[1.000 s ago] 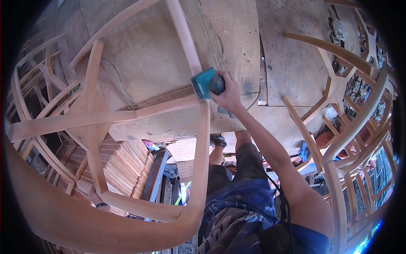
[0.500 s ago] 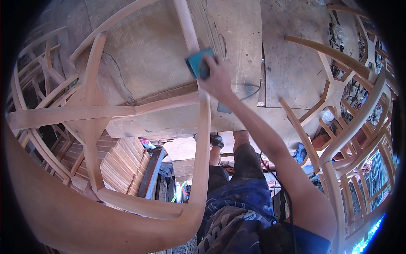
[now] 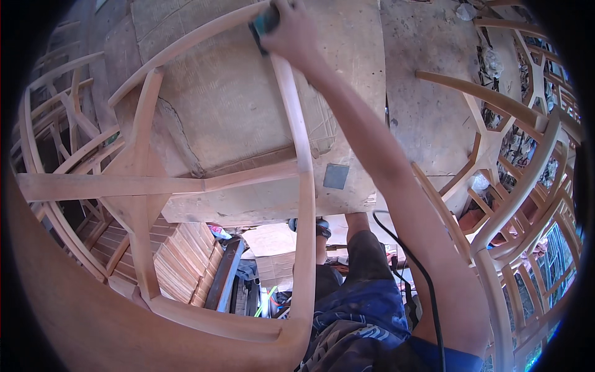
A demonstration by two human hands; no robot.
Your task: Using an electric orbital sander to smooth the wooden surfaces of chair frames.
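Observation:
My right hand (image 3: pixel 296 38) is closed around a teal power sander (image 3: pixel 266 22), somewhat smeared by motion. The sander rests at the far end of a long wooden leg (image 3: pixel 290 105), by its joint with a curved rail (image 3: pixel 192 43). Both belong to a bare wooden chair frame, which lies on the worktable with its cross braces (image 3: pixel 133 180) to the left. A wide curved part of the frame (image 3: pixel 124 316) fills the lower left, close to me. I do not see my left hand.
A dark square of sandpaper (image 3: pixel 336 176) lies on the cardboard-covered table (image 3: pixel 248 74). More chair frames stand at the right (image 3: pixel 520 180) and far left (image 3: pixel 68 118). Stacked wooden slats (image 3: pixel 189 260) sit below the table's edge. A black cable (image 3: pixel 427 279) hangs along my right arm.
My right hand has pushed the sander away from me along the leg, from mid-length to the far joint. The sandpaper square, partly hidden before, now shows fully.

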